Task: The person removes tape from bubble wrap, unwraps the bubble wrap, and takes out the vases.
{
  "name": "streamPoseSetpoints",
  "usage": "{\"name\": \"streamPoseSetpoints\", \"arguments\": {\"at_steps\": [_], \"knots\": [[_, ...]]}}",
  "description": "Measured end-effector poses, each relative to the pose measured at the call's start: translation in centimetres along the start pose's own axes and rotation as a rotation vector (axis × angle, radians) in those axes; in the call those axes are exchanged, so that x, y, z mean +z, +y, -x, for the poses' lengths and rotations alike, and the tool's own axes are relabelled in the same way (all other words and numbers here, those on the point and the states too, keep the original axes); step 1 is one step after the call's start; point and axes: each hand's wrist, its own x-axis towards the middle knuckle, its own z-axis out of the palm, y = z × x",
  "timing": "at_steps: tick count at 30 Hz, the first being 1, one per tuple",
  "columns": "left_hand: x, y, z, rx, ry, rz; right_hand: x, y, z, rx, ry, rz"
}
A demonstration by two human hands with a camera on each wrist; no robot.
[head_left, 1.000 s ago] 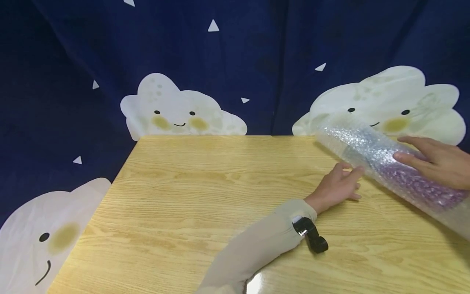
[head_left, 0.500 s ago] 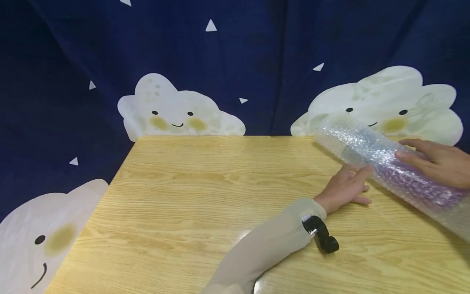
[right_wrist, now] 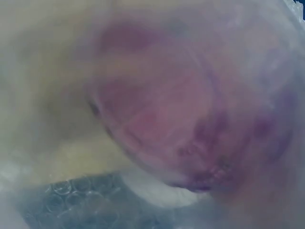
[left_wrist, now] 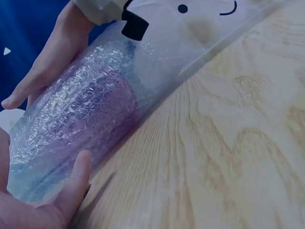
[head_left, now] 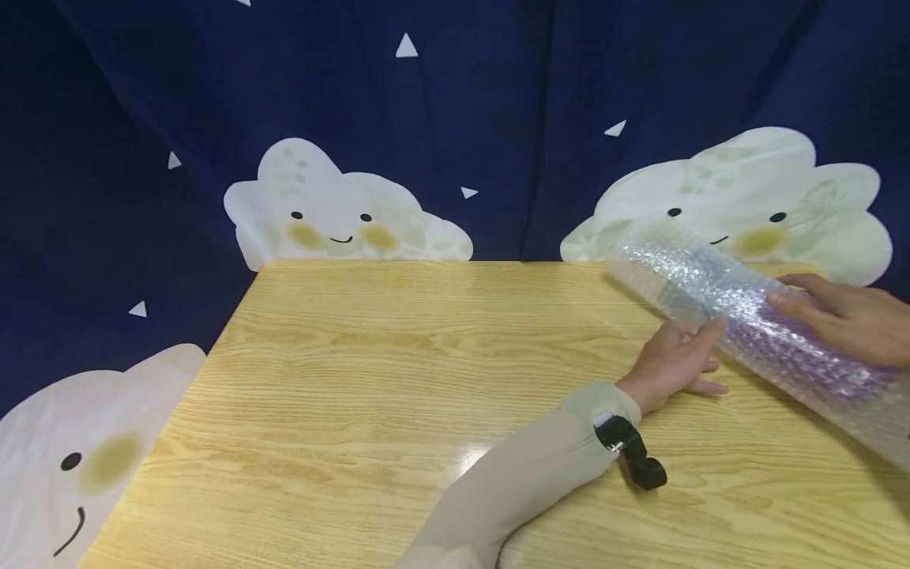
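Observation:
A roll of bubble wrap [head_left: 746, 316] lies slantwise at the right of the table, around something purple and bluish. My right hand [head_left: 842, 316] rests along its upper side, fingers and thumb extended; the left wrist view also shows this hand [left_wrist: 52, 59] lying against the wrap. On the near side, my left hand [head_left: 671, 363] has spread fingers, with a fingertip touching the wrap's edge. The left wrist view shows the left thumb beside the bubble wrap [left_wrist: 90, 105]. Blurred purple contents [right_wrist: 162, 124] fill the right wrist view through the plastic.
The wooden table [head_left: 355, 356] stretches to the left and front. Behind it hangs a dark blue curtain [head_left: 498, 103] with smiling white clouds and triangles. A black strap [head_left: 633, 450] dangles from my left sleeve.
My left hand has shifted slightly to the right, up to the bubble wrap's near edge. The right hand and the roll stay almost in place.

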Motion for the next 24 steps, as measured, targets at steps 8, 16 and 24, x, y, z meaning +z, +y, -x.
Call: {"name": "streamPoseSetpoints", "arguments": {"at_steps": [8, 16, 24], "knots": [[1.3, -0.3, 0.2, -0.01, 0.091, 0.071, 0.2, -0.1, 0.2, 0.051, -0.069, -0.077], [2.3, -0.4, -0.1, 0.002, 0.18, 0.155, 0.2, -0.2, 0.4, 0.052, -0.081, -0.085], [3.2, -0.1, -0.6, 0.008, 0.239, 0.184, 0.0, 0.0, 0.5, 0.04, -0.078, -0.107]]}}
